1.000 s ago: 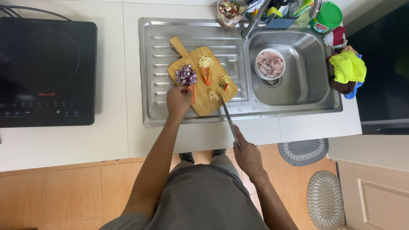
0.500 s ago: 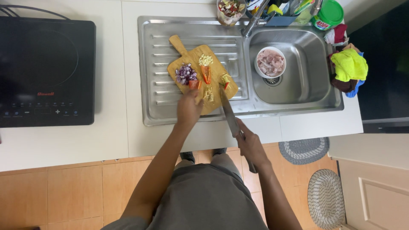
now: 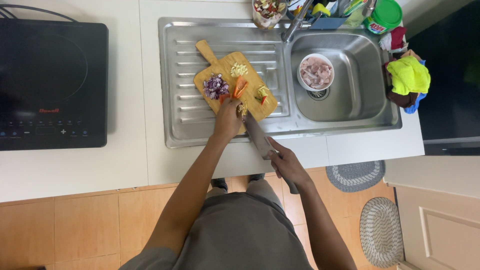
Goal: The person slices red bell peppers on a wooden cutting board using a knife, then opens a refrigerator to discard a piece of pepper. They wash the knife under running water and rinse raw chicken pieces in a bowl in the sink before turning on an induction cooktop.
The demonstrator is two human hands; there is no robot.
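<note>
Right hand grip grasping knife, left hand pressing pale shreds, wooden board, steel drainer, white counter

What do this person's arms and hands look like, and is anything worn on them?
Both arms are bare along all that shows, with no sleeves in view. The left hand and the right hand are bare too: no gloves, and no watch, ring or bracelet that can be made out at this size. The only clothing seen is a grey garment over the body below.

Bright, even overhead light; soft glare on steel sink, sharp focus, slight edge distortion.
</note>
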